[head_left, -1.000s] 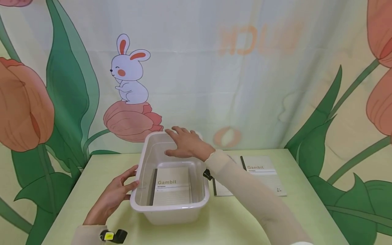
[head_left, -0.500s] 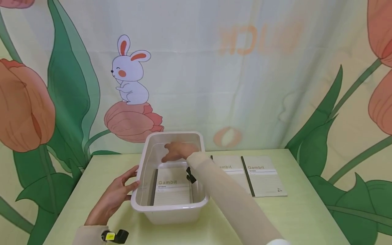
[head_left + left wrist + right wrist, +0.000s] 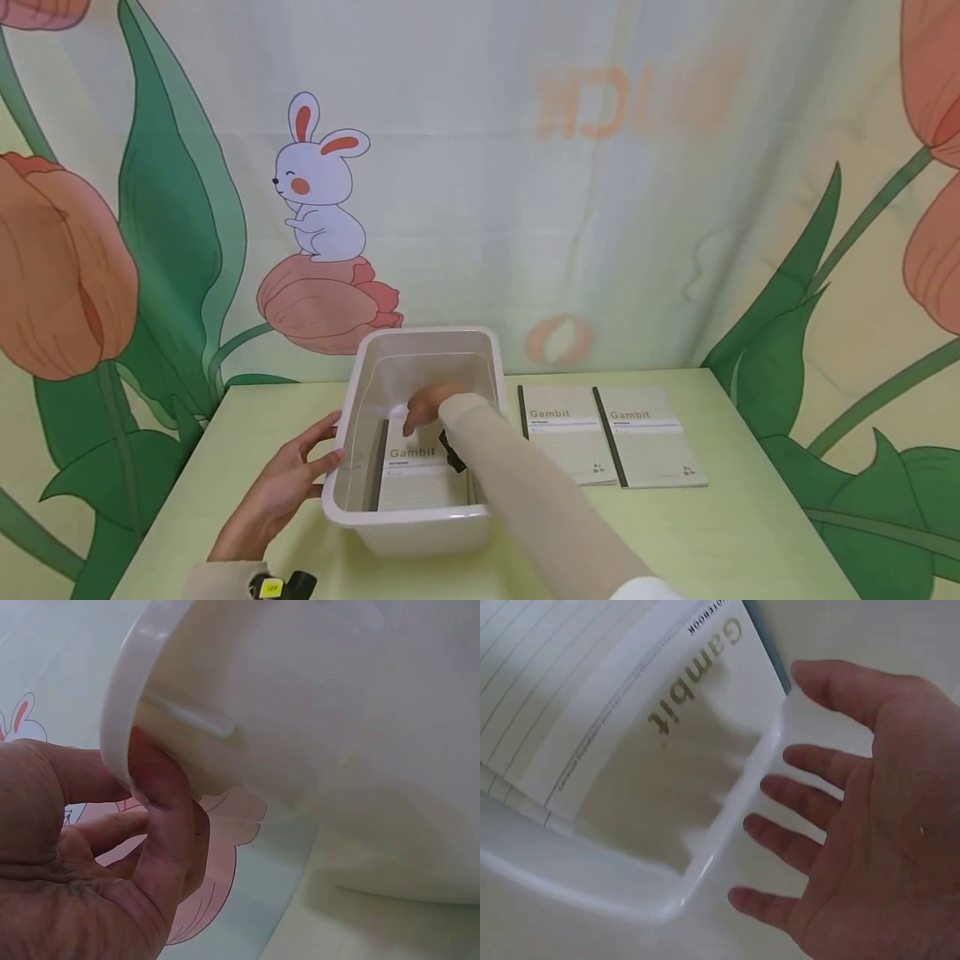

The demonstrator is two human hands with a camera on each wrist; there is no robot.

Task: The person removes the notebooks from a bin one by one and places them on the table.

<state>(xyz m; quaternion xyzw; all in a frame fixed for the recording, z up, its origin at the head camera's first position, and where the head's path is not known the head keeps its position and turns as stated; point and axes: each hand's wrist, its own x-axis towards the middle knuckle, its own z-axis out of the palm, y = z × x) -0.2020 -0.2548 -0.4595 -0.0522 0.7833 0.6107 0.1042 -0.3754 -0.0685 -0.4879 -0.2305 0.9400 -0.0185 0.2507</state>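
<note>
A white plastic tub (image 3: 423, 533) stands on the table with a Gambit notebook (image 3: 420, 493) lying inside it. At the tub's left side my left hand (image 3: 288, 479) grips the rim; the left wrist view shows thumb and fingers (image 3: 169, 825) closed round the rim's edge (image 3: 124, 690). My right hand (image 3: 427, 404) reaches down into the tub, partly hidden by its sleeve in the head view. In the right wrist view that hand (image 3: 877, 795) holds nothing, its fingers spread beside the notebook's top end (image 3: 697, 690). Edges of another notebook (image 3: 510, 796) show underneath.
Two more Gambit notebooks, one nearer the tub (image 3: 566, 442) and one farther right (image 3: 656, 442), lie side by side on the pale green table (image 3: 750, 533). A curtain (image 3: 480, 208) printed with tulips and a rabbit hangs behind the table.
My right hand has moved from above the tub's far rim down into the tub, toward the notebook's top. The left hand keeps its grip on the rim.
</note>
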